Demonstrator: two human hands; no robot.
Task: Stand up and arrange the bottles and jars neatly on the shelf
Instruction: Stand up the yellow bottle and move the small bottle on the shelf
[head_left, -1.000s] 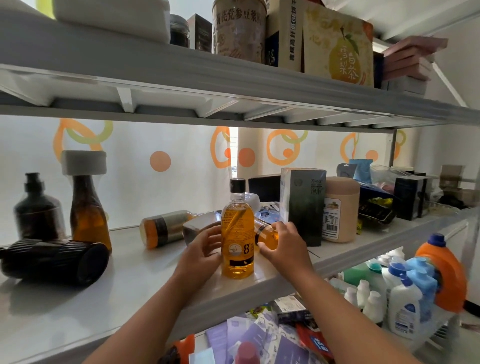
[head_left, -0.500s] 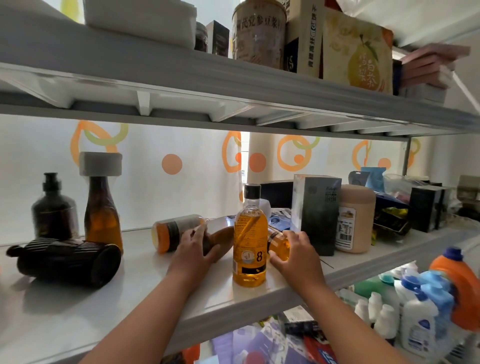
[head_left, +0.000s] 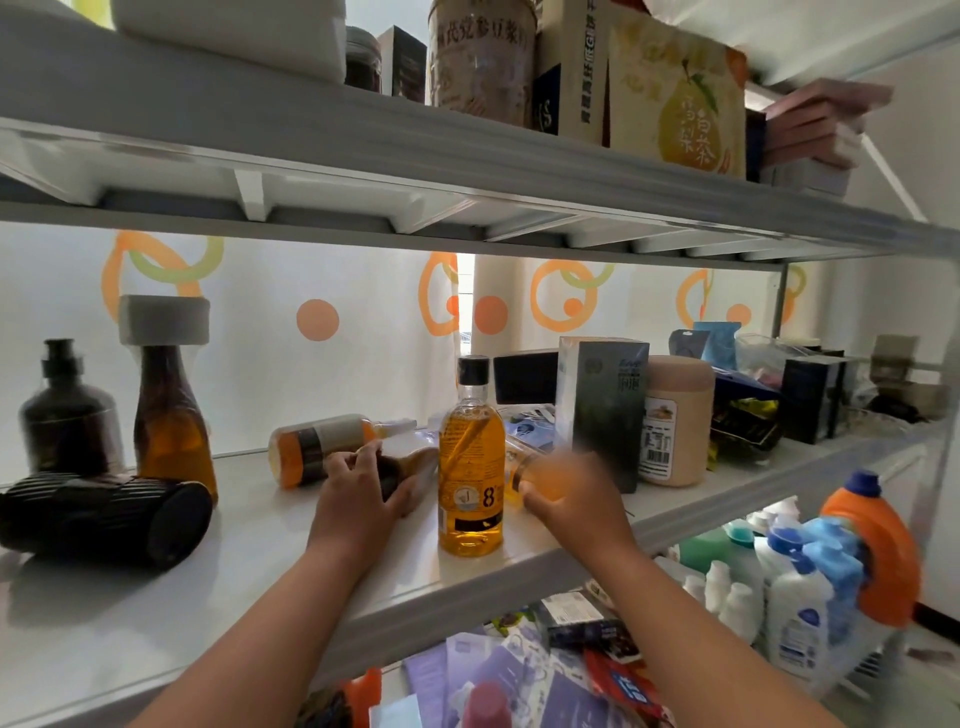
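Note:
On the white middle shelf (head_left: 260, 535) a tall amber bottle (head_left: 471, 462) with a black cap stands upright near the front edge. My left hand (head_left: 358, 493) grips a dark-capped brown bottle (head_left: 410, 462) lying on its side just left of it. My right hand (head_left: 566, 493), blurred, holds a small orange bottle (head_left: 524, 475) lying to the right. Behind my left hand an orange bottle with a pale label (head_left: 322, 447) lies flat. At the far left a black ribbed bottle (head_left: 104, 514) lies down, with a dark pump bottle (head_left: 67, 415) and a brown bottle with a grey cap (head_left: 171, 405) upright behind it.
A dark green box (head_left: 605, 410), a tan jar (head_left: 675, 421) and black boxes (head_left: 810, 395) crowd the shelf's right side. The shelf above carries tins and cartons. Below stand an orange detergent jug (head_left: 872, 545), white bottles and loose packets.
My left hand left the upright amber bottle and reached back onto the lying brown bottle. My right hand closed on the small orange bottle and is moving, blurred.

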